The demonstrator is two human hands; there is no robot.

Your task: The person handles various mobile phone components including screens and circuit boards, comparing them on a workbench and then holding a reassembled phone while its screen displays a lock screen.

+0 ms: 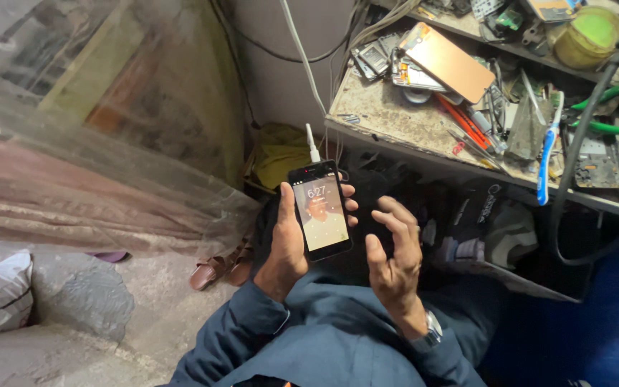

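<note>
My left hand [286,247] grips a black smartphone [319,210] upright, its lit screen facing me. A white cable [302,57] plugs into the phone's top edge and runs up the wall. My right hand [395,261] hovers just right of the phone, fingers curled and spread, touching nothing. A watch sits on that wrist. Both arms wear dark blue sleeves.
A cluttered workbench [388,118] at upper right carries phone parts, an orange-backed phone panel [449,61], green-handled pliers [607,111], a blue-and-white toothbrush [547,154] and a yellow-green tub [590,36]. Brown sandals [220,266] lie on the floor. Clear plastic sheeting [109,143] covers the left.
</note>
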